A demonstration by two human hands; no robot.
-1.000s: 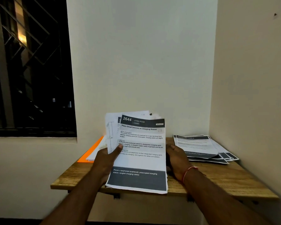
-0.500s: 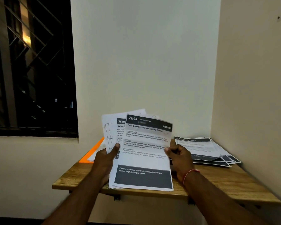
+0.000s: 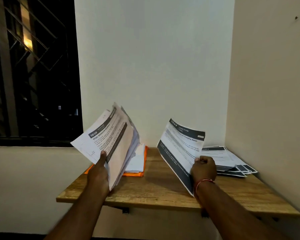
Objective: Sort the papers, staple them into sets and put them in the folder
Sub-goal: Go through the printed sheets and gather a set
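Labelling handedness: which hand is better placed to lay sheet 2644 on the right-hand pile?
Right, probably. The right hand holds sheet 2644 beside the spread pile; the left hand is across the table, gripping the stack.

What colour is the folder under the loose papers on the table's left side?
Bright orange: the folder shows clearest in the head view.

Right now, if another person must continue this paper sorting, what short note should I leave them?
Left hand grips the unsorted stack, sheet 3639 on top, above the wooden shelf.
Right hand pinches sheet 2644, held apart from the stack.
A fanned pile lies at the shelf's right end; more papers lie on the orange folder, back left.
Done: sorting partly, it seems. Left: place 2644, finish the stack, staple sets, fill the folder. No stapler in view.
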